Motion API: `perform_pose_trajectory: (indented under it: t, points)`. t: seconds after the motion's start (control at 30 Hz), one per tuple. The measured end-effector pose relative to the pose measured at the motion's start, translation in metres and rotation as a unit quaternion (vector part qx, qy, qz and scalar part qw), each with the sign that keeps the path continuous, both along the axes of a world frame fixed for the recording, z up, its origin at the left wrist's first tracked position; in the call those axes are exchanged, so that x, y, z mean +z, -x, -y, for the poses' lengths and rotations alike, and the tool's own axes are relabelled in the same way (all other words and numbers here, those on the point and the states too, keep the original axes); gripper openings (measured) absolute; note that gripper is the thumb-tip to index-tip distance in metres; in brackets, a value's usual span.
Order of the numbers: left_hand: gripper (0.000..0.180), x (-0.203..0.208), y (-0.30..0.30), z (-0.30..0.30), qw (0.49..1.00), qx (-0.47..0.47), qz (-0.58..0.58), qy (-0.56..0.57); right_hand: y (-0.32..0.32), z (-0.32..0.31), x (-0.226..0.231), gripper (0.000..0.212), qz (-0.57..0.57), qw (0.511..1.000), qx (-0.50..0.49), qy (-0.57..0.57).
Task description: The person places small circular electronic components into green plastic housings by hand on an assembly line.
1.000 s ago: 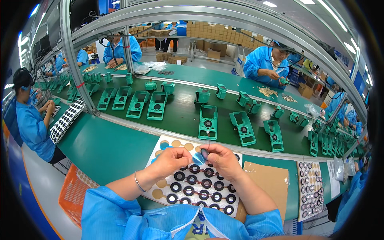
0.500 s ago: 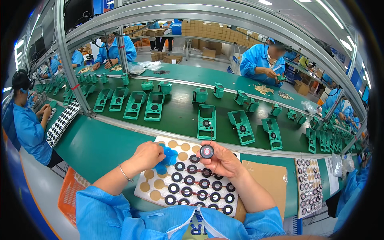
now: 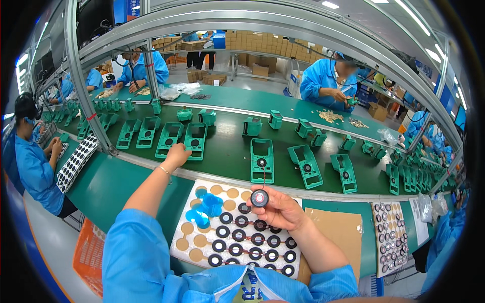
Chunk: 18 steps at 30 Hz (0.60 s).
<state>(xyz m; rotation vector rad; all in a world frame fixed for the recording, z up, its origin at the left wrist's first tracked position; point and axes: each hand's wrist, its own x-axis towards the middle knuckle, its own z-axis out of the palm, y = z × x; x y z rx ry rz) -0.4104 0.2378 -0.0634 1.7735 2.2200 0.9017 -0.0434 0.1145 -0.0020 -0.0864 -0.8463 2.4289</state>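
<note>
My right hand (image 3: 279, 208) pinches a small round black speaker (image 3: 259, 198) above the white foam tray (image 3: 184, 230). A thin reddish wire (image 3: 264, 177) rises from the speaker toward a green housing (image 3: 262, 174) behind it. With the arm stretched forward, my left hand (image 3: 177, 155) has its bent fingers closed at the near left edge of another green plastic housing (image 3: 196, 151). Round black speakers (image 3: 238, 235) in rows fill the tray's right part; its left pockets show bare tan circles. Blue translucent film discs (image 3: 207, 208) lie loosely over the tray's upper left.
More green housings (image 3: 307, 169) stand along the belt beyond the bench edge. A brown cardboard sheet (image 3: 336, 235) and a second tray of round parts (image 3: 390, 237) lie to the right. A metal post (image 3: 86, 86) rises at left, above an orange crate (image 3: 86, 257). Several co-workers sit around.
My left hand has left the blue film discs and reached forward to a green housing. The right hand still holds the speaker, with little movement. The view has shifted slightly.
</note>
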Motion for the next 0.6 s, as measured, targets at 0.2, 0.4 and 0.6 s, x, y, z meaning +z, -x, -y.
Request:
perform_pose_trajectory:
  t: [0.2,0.4,0.6]
  points:
    - [0.035,-0.012,-0.011,-0.040,0.996,-0.022,-0.041,0.076,-0.005,-0.003,-0.002,0.051,0.018,0.998,-0.060,-0.015]
    - [0.041,-0.001,-0.031,-0.051,0.994,0.081,-0.028,0.070,-0.004,-0.006,-0.006,0.045,0.076,0.986,-0.137,-0.055]
    - [0.059,-0.008,-0.010,-0.050,0.981,0.087,-0.170,0.037,0.001,-0.005,-0.003,0.036,0.084,0.979,-0.164,-0.094]
